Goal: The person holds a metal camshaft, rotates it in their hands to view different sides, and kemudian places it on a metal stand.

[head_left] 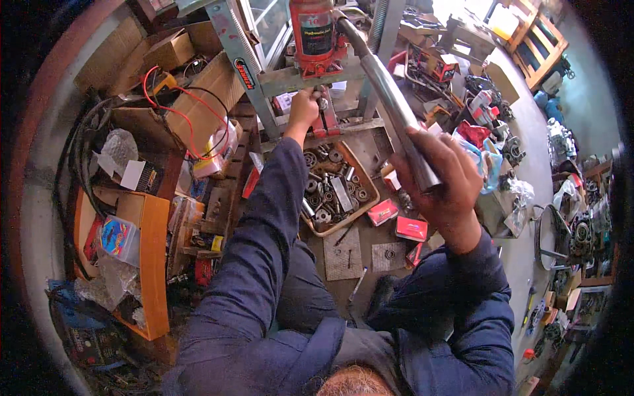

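A red hydraulic jack (pixel 310 39) stands in a green steel press frame (pixel 257 99). A long steel pipe (pixel 386 92) reaches from the jack toward me, and my right hand (pixel 442 178) is closed round its near end. My left hand (pixel 304 109) is up at the lower crossbar, its fingers curled on a small metal part (pixel 322 105) under the jack, partly hidden by them. A red plate (pixel 325 125) sits just below that part. In front of the press lies a shallow tray (pixel 360 214) holding several bearings, gears and other steel parts.
Small red boxes (pixel 411 228) and dimpled mats (pixel 342 264) lie by my feet. At left are cardboard boxes (pixel 198 99), cables and an orange wooden crate (pixel 148 264). Machine parts and bags crowd the right, with a wooden pallet (pixel 538 46) at the upper right.
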Available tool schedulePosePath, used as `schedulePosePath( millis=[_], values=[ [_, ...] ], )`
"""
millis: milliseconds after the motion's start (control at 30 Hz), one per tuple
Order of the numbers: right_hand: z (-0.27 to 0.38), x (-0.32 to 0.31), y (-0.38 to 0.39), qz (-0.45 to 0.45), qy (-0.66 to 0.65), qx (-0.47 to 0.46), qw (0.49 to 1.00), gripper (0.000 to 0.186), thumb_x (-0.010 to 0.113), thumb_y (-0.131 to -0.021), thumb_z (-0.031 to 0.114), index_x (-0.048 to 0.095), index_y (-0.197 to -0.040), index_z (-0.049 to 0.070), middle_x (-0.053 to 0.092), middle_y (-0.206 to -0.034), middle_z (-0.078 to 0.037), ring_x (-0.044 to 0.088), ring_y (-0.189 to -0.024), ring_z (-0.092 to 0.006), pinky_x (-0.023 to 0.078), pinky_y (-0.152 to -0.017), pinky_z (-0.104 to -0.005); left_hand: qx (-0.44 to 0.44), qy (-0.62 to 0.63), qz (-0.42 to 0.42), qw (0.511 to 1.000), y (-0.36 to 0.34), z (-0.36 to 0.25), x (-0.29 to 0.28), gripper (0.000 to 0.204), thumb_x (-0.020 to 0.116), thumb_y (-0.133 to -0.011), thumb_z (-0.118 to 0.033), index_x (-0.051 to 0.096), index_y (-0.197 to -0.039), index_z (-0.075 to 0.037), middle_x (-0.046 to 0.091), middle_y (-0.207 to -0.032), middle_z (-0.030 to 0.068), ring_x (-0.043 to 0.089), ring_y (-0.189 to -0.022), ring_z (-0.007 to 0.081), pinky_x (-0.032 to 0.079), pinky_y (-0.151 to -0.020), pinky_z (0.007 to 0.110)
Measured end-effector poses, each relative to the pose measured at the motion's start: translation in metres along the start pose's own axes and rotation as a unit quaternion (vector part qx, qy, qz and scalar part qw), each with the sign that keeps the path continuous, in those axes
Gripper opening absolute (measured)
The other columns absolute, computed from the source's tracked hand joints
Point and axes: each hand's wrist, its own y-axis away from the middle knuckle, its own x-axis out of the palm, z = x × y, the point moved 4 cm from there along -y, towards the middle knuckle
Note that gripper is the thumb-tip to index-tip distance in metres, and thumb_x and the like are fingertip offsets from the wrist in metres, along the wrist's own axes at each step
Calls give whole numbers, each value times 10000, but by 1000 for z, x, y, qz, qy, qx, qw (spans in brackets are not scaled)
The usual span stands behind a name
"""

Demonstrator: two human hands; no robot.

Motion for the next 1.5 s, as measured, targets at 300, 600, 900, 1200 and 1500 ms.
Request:
schedulePosePath(
  millis=[300,600,900,1200,1500],
  values=[
    [-18,18,29,-20,-48,-44,998,492,819,-712,73,648,-1162,-23,539,-684,-67,533,-550,-210,434,-500,-345,-342,215,-105,909,9,43,-36,259,689,-861,-191,688,-948,53,713,-926,179,688,-873,286,503,-753,431],
    [-15,28,23,-60,-52,-73,994,473,822,-730,82,633,-1148,-32,580,-698,-86,561,-552,-221,454,-508,-348,-222,247,-105,937,12,1,-55,181,686,-885,-146,694,-959,19,729,-935,174,687,-862,303,502,-768,415],
    [-24,31,32,-53,-59,-86,993,479,823,-738,88,622,-1157,-25,568,-699,-82,549,-540,-216,440,-495,-345,-79,84,-114,987,3,-26,-50,86,633,-891,-64,689,-869,-2,714,-815,74,661,-701,178,510,-672,354],
    [-29,31,44,-4,-31,-54,998,396,767,-788,141,646,-1130,-18,679,-841,-158,676,-718,-290,543,-667,-375,-52,44,-43,997,-1,4,-23,209,715,-851,-183,718,-1023,-63,708,-988,185,696,-853,350,521,-769,416],
    [-32,31,45,-4,-26,-55,998,405,769,-782,130,644,-1142,-8,675,-847,-156,676,-726,-293,540,-675,-378,-71,65,-1,995,1,-2,-17,190,716,-868,-209,754,-1015,-94,723,-924,162,702,-849,322,512,-734,394]
  ],
)
